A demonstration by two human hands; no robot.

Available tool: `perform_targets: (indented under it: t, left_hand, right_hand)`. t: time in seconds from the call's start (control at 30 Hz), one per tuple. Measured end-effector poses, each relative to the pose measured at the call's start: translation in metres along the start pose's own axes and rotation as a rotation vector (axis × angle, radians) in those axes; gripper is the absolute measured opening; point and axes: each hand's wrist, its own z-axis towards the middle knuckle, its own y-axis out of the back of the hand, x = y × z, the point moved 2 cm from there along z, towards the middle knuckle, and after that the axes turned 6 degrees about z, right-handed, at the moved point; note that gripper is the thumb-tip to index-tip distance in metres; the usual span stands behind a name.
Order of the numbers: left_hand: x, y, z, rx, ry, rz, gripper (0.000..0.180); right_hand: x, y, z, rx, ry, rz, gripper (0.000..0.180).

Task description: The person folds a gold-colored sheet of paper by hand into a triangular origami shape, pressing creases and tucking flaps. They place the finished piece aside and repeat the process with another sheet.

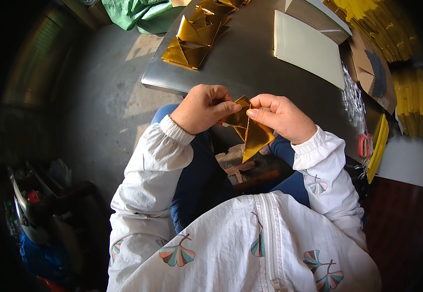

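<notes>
Both hands meet over my lap, just off the near edge of the dark table, around a folded piece of gold foil paper [257, 138]. My left hand [204, 108] pinches its upper left part between thumb and curled fingers. With thumb and forefinger, my right hand [282, 118] grips the top right corner. Pointed, triangular flaps of the paper hang below the fingers. On the table's far left part, several folded gold foil pieces [192, 41] stand in a row, with pointed peaks like those of the held one.
The dark table [250, 63] carries a pale paper stack [306, 48], a cardboard box [371, 73] and silvery strands [355, 104]. Red-handled scissors [365, 146] lie at the right edge, by yellow bundles [412, 100]. Green sheeting [136, 14] lies beyond the floor at left.
</notes>
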Motion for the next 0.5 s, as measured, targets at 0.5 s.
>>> perform_targets:
  t: [0.5]
  left_hand:
    - [0.030,0.082,-0.014,-0.803,-0.003,-0.189,0.031]
  right_hand:
    - [-0.003,-0.009,0.062,-0.002,-0.060,0.605,0.015]
